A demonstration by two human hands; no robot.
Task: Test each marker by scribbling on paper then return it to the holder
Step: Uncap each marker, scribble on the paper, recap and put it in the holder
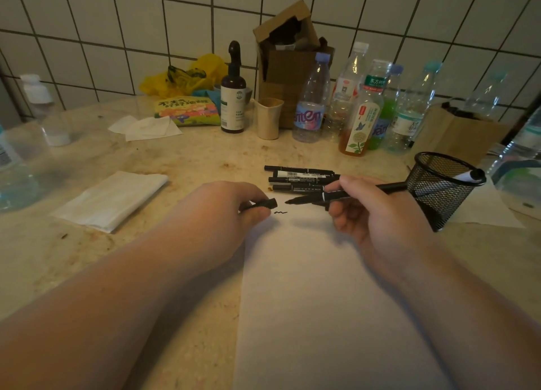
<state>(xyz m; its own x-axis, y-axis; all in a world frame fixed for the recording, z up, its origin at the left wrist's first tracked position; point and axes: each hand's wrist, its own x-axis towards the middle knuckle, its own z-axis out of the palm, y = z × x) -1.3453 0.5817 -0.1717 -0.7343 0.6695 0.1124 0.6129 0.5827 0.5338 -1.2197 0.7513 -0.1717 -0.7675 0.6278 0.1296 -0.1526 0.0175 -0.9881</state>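
The right hand [377, 211] is gripping an uncapped black marker [336, 196] with its fingers curled round the barrel, the tip pointing left and hovering just above the paper [316, 302]; the left hand [231, 211] is pinching the black cap [265, 204] between curled fingers, just left of a short black squiggle [280, 213] sitting near the paper's far edge. The paper is lying on the near middle of a beige, mottled, stained stone surface [190, 155]; beyond its far edge a small pile of capped black markers [301, 177] is lying side by side; to the right the black mesh holder [439, 187] is standing tilted, with one white-and-black marker [468, 175] leaning at its rim.

Toward the left of the surface a folded white cloth or tissue [114, 199] is resting; a clear plastic container [17, 167] is sitting at the left edge; crumpled white tissues [146, 127] are lying further back. Along the back edge a colourful snack packet [187, 110], a yellow plastic bag [181, 76], a dark pump bottle [233, 91], a cream cup [268, 117], an opened cardboard box [289, 53] and a cluster of clear and coloured drink bottles [360, 108] are standing against the wall; a wooden block [456, 132] is sitting toward the right corner. The wall [117, 24] behind is covered in white square tiles with dark grout; the lighting is looking dim.
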